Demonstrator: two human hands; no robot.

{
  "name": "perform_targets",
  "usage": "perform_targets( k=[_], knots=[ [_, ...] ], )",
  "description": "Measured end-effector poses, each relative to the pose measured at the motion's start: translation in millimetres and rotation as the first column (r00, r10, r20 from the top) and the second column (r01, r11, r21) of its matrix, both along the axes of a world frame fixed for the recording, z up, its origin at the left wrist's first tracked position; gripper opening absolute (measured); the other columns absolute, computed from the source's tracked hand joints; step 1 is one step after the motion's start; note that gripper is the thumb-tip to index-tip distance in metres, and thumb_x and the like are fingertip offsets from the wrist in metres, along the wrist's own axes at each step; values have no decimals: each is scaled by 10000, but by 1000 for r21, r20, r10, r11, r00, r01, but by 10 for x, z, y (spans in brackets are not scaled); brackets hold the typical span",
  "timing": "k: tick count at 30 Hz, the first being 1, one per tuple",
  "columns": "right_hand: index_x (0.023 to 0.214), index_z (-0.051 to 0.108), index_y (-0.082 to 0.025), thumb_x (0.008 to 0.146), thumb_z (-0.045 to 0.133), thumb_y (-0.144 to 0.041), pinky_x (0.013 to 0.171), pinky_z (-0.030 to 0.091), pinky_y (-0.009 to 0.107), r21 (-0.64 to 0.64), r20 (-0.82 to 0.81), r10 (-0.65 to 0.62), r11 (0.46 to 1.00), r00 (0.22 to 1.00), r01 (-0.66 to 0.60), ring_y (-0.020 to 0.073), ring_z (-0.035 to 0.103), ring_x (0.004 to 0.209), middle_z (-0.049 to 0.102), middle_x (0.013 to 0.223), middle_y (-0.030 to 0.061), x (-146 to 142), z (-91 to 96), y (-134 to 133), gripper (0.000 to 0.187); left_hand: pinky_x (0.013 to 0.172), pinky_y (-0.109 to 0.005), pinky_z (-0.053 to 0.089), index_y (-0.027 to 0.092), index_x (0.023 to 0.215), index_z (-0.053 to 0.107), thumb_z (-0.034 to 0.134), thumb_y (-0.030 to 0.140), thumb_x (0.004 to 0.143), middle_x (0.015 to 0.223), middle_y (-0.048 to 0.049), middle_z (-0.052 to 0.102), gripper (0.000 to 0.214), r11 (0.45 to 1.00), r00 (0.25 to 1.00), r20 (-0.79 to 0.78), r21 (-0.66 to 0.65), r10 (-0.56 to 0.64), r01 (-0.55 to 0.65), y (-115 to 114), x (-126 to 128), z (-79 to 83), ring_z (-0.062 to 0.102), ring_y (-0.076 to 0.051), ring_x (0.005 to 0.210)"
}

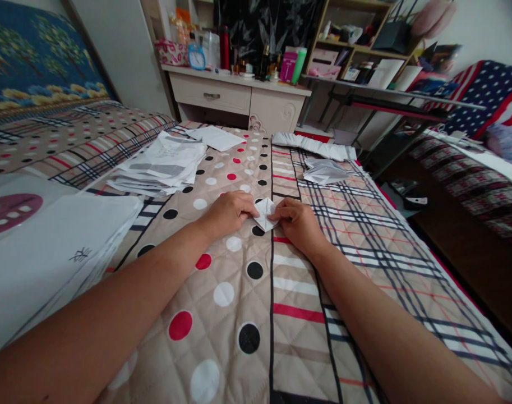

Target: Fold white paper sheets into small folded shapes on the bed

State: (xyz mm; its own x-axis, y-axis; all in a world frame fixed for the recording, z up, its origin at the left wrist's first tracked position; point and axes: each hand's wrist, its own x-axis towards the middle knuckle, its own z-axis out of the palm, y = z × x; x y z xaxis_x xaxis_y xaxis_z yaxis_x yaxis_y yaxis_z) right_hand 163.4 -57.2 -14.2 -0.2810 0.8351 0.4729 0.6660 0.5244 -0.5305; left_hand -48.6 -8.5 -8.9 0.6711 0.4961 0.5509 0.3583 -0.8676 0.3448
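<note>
A small piece of folded white paper [264, 215], roughly diamond-shaped with creases, lies on the patterned bedspread [234, 292] between my hands. My left hand [233, 212] pinches its left corner, fingers bent and pressed together. On the opposite side, my right hand [296, 222] grips the right corner between thumb and fingers. Both forearms reach in from the bottom of the view. Beyond my right hand rest some folded grey-white papers [324, 171]. Past my left hand is a pile of printed sheets [161, 163].
A larger paper stack [70, 235] and a plastic bag lie at the near left. Another white sheet [217, 137] and a long folded paper strip [312, 147] are farther back. A cabinet [234, 95] with bottles and a blue clock [196, 56] stands behind the bed.
</note>
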Motion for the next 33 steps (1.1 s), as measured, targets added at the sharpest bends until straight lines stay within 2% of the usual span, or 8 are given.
perform_targets(
  k=[8, 14, 23, 33],
  knots=[
    [804, 786, -239, 772, 574, -5, 633, 465, 235, 3, 38, -56, 998, 998, 56, 141, 614, 733, 667, 804, 29, 25, -6, -34, 316, 689, -271, 497, 197, 808, 769, 542, -74, 684, 760, -18, 711, 375, 1000, 999, -22, 7, 24, -24, 4, -28, -17, 631, -155, 748],
    [803, 778, -224, 764, 578, 9, 613, 445, 232, 16, 64, -57, 998, 996, 56, 137, 605, 692, 652, 741, 23, 47, 36, -60, 309, 697, -284, 496, 202, 804, 771, 541, -76, 675, 758, -18, 710, 383, 999, 998, -38, 19, 44, -44, -3, -19, -14, 628, -164, 751],
    [791, 737, -188, 790, 580, -19, 637, 441, 240, 38, 115, -93, 995, 989, 89, 152, 621, 713, 666, 761, 39, 45, 75, -109, 230, 704, -286, 489, 186, 800, 767, 535, -76, 696, 763, -27, 708, 364, 1000, 999, -22, 6, 23, -23, -9, -24, -25, 618, -165, 762],
    [774, 739, -183, 786, 494, 27, 702, 444, 248, 53, 216, -95, 995, 972, 85, 165, 606, 800, 662, 838, 59, 19, 98, -148, 323, 720, -289, 478, 190, 802, 763, 521, -77, 699, 773, -23, 699, 375, 999, 998, -48, 21, 31, -30, -11, -23, -29, 608, -167, 786]
  ],
)
